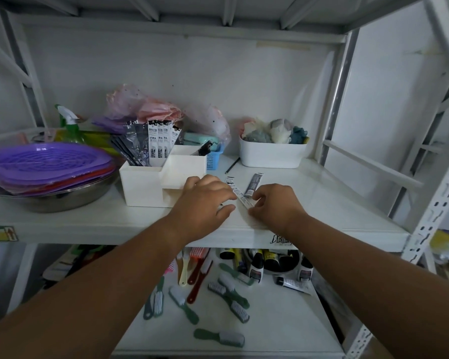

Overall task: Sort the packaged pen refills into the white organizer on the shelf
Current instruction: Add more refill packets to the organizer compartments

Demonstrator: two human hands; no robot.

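Because two refill packs remain loose on the shelf (322,203), the sort is judged incomplete. At centre left of the frame, the white organizer (143,185) already holds several packs (151,141) standing on end in its rear left compartment, fanned and leaning left.

At frame centre, the left hand (202,200) lies palm down with fingers loosely bent; whether it grips anything cannot be told. Just right of it, the white refill pack (235,189) lies flat, long axis running from upper left to lower right, near end toward the shelf edge. The grey refill pack (253,183) lies beside it, long axis tilted upper right to lower left; the lower ends converge.

The right hand (272,203) has curled fingertips pinching the white pack's near end.

Risks, as judged:
- Thin film may slip from the pinch.
- Lifting one pack may drag the other off the edge.
- Leaning packs may block insertion.
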